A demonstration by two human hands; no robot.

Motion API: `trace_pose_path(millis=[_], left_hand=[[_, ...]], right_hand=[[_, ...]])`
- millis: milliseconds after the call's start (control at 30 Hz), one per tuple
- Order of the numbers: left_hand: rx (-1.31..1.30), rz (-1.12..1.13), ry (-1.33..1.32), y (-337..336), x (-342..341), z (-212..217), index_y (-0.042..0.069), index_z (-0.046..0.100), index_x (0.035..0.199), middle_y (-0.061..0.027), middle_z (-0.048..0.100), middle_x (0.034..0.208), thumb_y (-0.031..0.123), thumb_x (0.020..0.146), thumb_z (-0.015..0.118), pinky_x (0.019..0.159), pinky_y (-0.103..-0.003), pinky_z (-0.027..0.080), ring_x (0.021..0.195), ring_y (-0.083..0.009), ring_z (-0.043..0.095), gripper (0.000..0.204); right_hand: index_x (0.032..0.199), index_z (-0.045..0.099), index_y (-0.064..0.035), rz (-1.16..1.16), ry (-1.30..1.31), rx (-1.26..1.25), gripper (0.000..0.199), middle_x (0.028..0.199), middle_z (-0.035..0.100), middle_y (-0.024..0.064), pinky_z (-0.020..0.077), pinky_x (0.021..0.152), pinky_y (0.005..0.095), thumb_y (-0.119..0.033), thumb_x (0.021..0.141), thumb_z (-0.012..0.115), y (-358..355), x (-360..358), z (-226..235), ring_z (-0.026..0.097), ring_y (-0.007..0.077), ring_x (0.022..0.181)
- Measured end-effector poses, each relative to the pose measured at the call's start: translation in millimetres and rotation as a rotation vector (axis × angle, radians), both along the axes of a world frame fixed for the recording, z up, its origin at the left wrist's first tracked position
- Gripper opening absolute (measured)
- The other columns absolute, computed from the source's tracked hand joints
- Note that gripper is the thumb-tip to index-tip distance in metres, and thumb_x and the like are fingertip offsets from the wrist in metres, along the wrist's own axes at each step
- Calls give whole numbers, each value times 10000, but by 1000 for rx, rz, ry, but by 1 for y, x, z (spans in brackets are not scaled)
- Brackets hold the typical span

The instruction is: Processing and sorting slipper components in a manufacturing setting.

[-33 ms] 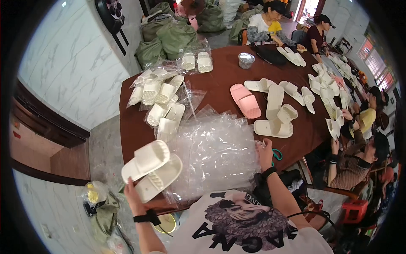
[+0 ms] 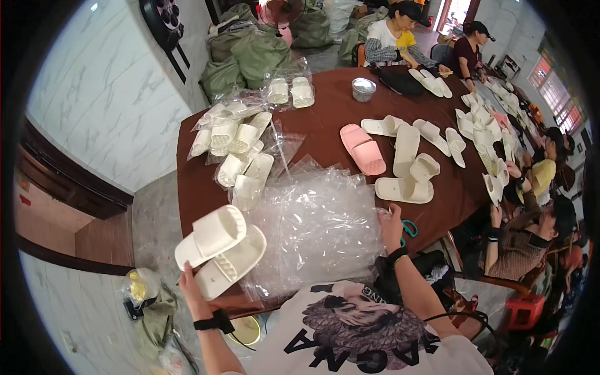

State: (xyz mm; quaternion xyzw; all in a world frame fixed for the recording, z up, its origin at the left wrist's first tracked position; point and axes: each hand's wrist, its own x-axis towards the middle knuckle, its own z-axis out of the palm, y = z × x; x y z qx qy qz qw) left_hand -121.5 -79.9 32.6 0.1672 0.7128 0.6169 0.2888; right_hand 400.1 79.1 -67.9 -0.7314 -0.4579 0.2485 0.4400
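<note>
My left hand (image 2: pixel 194 292) is closed on a pair of white slippers (image 2: pixel 215 236) at the near left edge of the table. One slipper overlaps the other, their open-toe ends pointing away from my fingers. Beside them lies a broad pile of clear plastic bags (image 2: pixel 315 228). At the pile's right edge, my right hand (image 2: pixel 392 226) has its fingers closed on a bag corner. Bagged white slippers (image 2: pixel 240 134) are heaped at the left of the table. Loose white slippers (image 2: pixel 406 150) and a pink pair (image 2: pixel 364 150) lie beyond the bags to the right.
Green-handled scissors (image 2: pixel 409 230) lie just right of my right hand. A foil-like bowl (image 2: pixel 364 89) stands at the back of the brown-covered table (image 2: pixel 325 131). Several co-workers (image 2: pixel 400 37) sit along the far and right sides. Green sacks (image 2: pixel 262 59) stand behind.
My left hand and the white slippers have shifted slightly left. My right hand stays at the edge of the bags.
</note>
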Motion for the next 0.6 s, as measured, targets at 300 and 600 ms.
trace_pose_path(millis=[300,600], left_hand=[[-181,-650,-138,107,158,27,10,642,795,-40,625,745,426,983,482,608,-282,443,662,-118,550,484],[158,-975,-542,271,358,40,-26,610,1111,-93,668,985,386,977,517,758,-309,525,858,-166,650,443]], right_hand=[[1319,419,-18,401,-301,-190,542,1300,513,164,427,955,444,-124,822,606,-17,-45,-1,485,350,1195],[1123,535,-45,303,-140,-94,365,922,582,152,476,759,425,-72,772,633,-19,-40,-10,589,332,855]])
